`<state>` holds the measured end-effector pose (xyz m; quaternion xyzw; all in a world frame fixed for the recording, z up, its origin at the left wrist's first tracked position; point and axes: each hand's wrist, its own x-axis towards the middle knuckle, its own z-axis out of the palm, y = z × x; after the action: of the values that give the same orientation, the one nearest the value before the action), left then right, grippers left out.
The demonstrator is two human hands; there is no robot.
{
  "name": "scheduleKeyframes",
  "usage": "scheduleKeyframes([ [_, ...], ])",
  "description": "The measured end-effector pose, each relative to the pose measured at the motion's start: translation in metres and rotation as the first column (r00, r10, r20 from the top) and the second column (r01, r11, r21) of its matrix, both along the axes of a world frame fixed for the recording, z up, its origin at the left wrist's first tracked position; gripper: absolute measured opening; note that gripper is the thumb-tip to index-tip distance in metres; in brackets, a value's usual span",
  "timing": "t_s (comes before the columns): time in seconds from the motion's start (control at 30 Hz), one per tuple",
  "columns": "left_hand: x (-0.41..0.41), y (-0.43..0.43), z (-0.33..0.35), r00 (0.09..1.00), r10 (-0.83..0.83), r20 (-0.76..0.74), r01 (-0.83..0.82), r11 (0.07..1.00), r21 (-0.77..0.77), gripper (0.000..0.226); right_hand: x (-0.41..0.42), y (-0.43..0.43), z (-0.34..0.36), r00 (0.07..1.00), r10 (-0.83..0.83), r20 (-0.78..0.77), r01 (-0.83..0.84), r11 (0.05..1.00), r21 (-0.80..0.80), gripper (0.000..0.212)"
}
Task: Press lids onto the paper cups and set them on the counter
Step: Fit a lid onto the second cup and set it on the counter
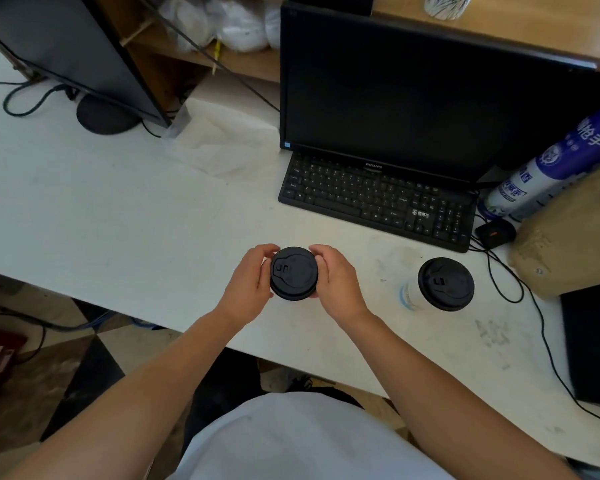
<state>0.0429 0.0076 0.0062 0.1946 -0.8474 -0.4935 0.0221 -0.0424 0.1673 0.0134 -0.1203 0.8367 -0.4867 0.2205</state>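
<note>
A black lid (293, 271) sits on a cup between my two hands, above the white counter (118, 209). The cup body is hidden under the lid and my fingers. My left hand (250, 284) wraps the lid's left rim, and my right hand (338, 280) wraps its right rim. A second white paper cup (413, 294) stands upright on the counter to the right, apart from my hands. Its own black lid (445, 283) is on top.
A black keyboard (378, 199) and a dark monitor (395, 91) stand behind the cups. A mouse (495, 233), cables (520, 289), a blue-and-white spray can (551, 168) and a brown bag (575, 230) crowd the right side. Another monitor's base (106, 116) sits at the far left.
</note>
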Motion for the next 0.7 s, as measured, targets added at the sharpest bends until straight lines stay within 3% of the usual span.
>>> scheduleKeyframes([
  [0.07,0.000,-0.003,0.002,0.996,-0.092,-0.005,0.092,0.993,-0.069,0.039,-0.002,0.000,0.001,1.000,0.009,-0.018,-0.009,0.999,0.040,0.033],
  [0.13,0.002,-0.002,0.003,0.993,-0.121,-0.013,0.119,0.989,-0.085,0.043,-0.001,0.000,0.000,0.993,-0.053,0.105,0.052,0.999,0.016,0.032],
  [0.23,0.007,0.006,0.006,0.999,0.007,-0.032,-0.007,1.000,0.019,0.040,0.007,0.002,-0.002,0.872,-0.191,0.451,0.282,0.949,-0.144,0.031],
  [0.3,0.010,0.013,0.008,0.993,0.120,-0.016,-0.117,0.986,0.123,0.037,0.015,0.005,-0.003,0.822,-0.193,0.536,0.353,0.911,-0.215,0.033],
  [0.47,0.006,0.024,0.011,0.960,0.277,0.039,-0.275,0.910,0.311,0.034,0.027,0.006,-0.007,0.803,-0.173,0.571,0.386,0.880,-0.276,0.036],
  [0.7,0.007,0.032,0.003,0.950,0.298,0.092,-0.310,0.880,0.359,0.035,0.029,0.003,-0.010,0.817,-0.196,0.542,0.372,0.898,-0.236,0.041],
])
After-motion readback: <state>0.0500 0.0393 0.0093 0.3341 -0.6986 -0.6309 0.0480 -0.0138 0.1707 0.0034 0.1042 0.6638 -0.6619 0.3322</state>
